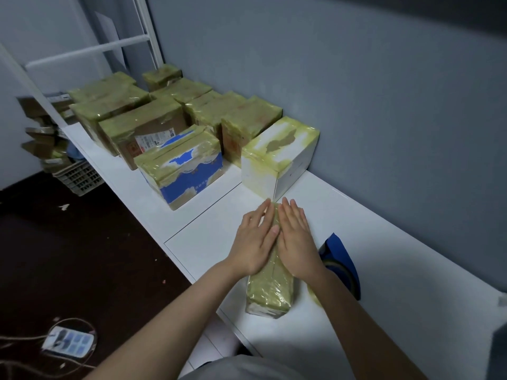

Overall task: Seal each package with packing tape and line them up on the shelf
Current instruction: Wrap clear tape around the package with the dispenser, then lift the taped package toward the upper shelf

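A narrow package (270, 293) wrapped in yellowish tape lies on the white shelf (384, 256) in front of me. My left hand (253, 239) and my right hand (297, 239) both press flat on its top, fingers straight, side by side. A blue tape dispenser (341, 266) with a roll of tape sits just right of the package, partly hidden by my right forearm. Further along the shelf stand several taped packages, the nearest a white box (279, 157) and a blue-and-white box (183, 168).
A grey wall (356, 91) runs along the shelf's right side. A white metal frame (90, 50) rises at the far end. On the dark floor to the left lie a power strip (68, 342) with cables and a plastic crate (79, 178) holding more boxes.
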